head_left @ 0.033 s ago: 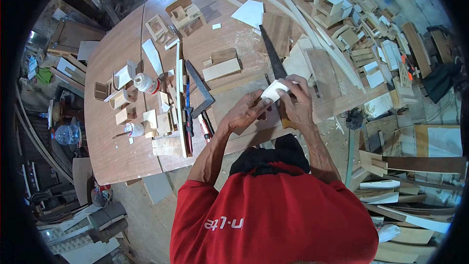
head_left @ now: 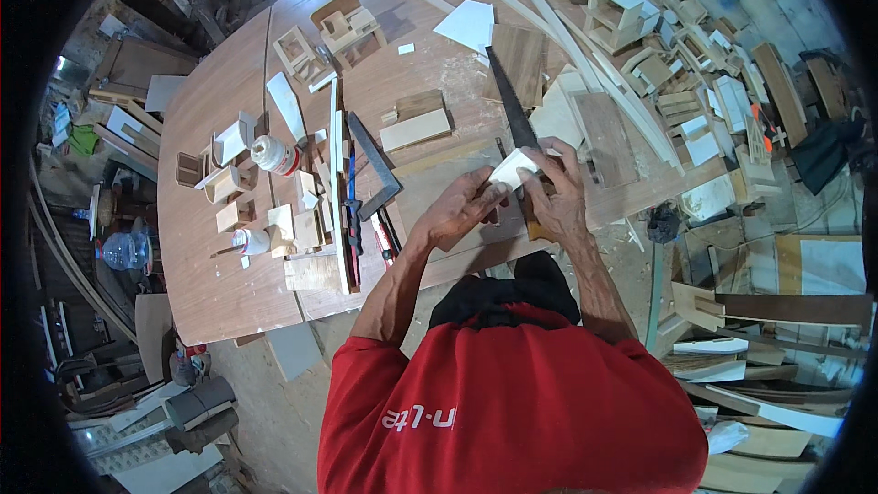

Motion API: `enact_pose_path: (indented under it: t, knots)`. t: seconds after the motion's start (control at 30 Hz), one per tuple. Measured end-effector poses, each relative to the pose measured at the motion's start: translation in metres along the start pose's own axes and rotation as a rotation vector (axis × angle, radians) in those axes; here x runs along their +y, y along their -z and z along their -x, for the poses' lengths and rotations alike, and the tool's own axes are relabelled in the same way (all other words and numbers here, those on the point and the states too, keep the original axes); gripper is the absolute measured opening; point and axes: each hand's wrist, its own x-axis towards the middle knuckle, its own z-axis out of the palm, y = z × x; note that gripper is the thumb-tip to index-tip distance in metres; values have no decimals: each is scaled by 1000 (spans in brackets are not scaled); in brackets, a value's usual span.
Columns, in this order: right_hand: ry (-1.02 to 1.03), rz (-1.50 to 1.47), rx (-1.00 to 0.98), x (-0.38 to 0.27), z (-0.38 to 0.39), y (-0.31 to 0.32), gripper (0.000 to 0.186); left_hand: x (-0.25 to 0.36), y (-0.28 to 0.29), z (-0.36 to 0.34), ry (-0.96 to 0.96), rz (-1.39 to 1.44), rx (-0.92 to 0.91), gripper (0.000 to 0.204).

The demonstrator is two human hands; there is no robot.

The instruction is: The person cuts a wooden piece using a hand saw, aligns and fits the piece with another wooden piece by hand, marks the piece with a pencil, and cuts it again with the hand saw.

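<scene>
Between my two hands, above the near edge of the table, is a small white block (head_left: 514, 168), probably of wood. My left hand (head_left: 465, 206) grips its left end with thumb and fingers. The fingers of my right hand (head_left: 556, 190) close on its right end, with the thumb at the near side. Beneath my right hand lies a handsaw (head_left: 512, 99), its dark blade pointing away and its wooden handle partly covered by the hand. A brown board (head_left: 439, 185) lies flat on the table left of the saw.
Left of my hands are a metal square (head_left: 373, 174), a long white strip (head_left: 338, 192), a glue bottle (head_left: 274, 155) and a white jar (head_left: 251, 241). Small wooden boxes stand on the table (head_left: 210, 284). Long strips and offcuts (head_left: 604, 142) cover its right side. Wood scraps (head_left: 732, 370) are stacked at right.
</scene>
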Motion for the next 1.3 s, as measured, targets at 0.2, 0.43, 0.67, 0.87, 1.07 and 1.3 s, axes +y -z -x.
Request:
enact_pose_path:
  t: [0.2,0.43,0.67,0.87,1.07,1.3]
  knots:
    - [83,185,-163,-20,1,11,68,14,0,3,-32,-188,56,34]
    - [66,179,-122,-18,1,7,70,21,-6,4,-22,-209,65,34]
    - [67,206,-120,-17,0,11,67,21,-5,3,-1,-185,56,29]
    - [1,124,-126,-16,0,10,66,22,-5,2,7,-211,43,30]
    - [10,102,-109,-14,-1,10,66,14,-6,-3,-35,-190,51,36]
    - [40,115,-109,-13,0,12,66,20,-9,-2,-16,-187,58,36]
